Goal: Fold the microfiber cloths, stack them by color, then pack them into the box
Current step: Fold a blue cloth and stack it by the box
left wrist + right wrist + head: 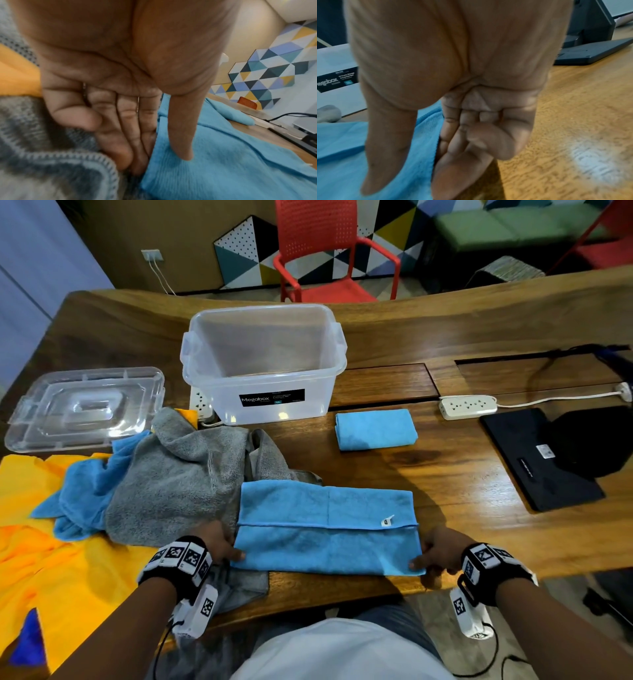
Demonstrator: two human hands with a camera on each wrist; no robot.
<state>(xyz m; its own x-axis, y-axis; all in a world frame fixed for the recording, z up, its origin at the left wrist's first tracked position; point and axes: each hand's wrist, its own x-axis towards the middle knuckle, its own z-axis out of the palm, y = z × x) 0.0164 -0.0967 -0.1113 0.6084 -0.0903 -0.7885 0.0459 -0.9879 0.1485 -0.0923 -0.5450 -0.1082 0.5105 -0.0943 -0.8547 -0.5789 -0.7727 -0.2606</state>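
Note:
A light blue cloth [329, 529] lies folded once lengthwise near the table's front edge, its white tag facing up. My left hand [227, 546] pinches its near left corner, thumb on top [181, 135] and fingers under the edge. At the near right corner my right hand [430, 556] pinches it the same way, the thumb [385, 148] lying on the blue cloth [337, 155]. One folded blue cloth [376, 429] rests to the right of the clear box [233, 385], which stands open and looks empty. Grey [178, 481], blue [85, 494] and yellow [68, 570] cloths are heaped on the left.
The box's clear lid [85, 409] lies at the far left. A white power strip [467, 406] and a black flat device [534, 460] occupy the right side. A second power strip sits behind the box's left corner. A red chair [322, 251] stands beyond the table.

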